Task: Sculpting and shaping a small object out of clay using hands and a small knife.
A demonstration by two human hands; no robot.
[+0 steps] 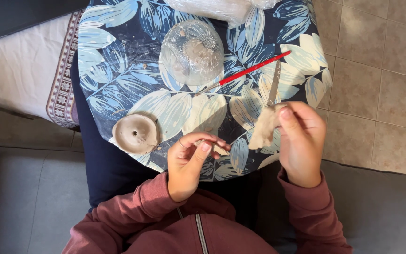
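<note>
Head view looks down on our two hands working over a round tabletop (118,70) covered in a dark blue cloth with pale leaf prints. Our right hand (301,141) pinches a lump of pale grey clay (263,129) between thumb and fingers; the lump is rough, ragged at the edges and hangs down just left of those fingers. Our left hand (189,162) curls its fingers around a smaller flat piece of clay (217,148), the thumb pressed on top, so only the piece's tip shows past the fingertips. The two clay pieces are near each other but apart, both held just above the near edge of the tabletop.

Just beyond the right fingers lies a thin metal tool (273,84), and crossing above it a red-handled brush (252,70) runs slantwise toward the middle. Left of the left fingers sits a small round clay dish (135,134), grey and smooth, with a shallow hollow that holds nothing we can make out. Farther out stands an upturned clear glass bowl (191,54), smeared with clay; whether anything lies under it we cannot tell. At the far rim is a clear plastic bag (222,8) with a pale mass inside.
</note>
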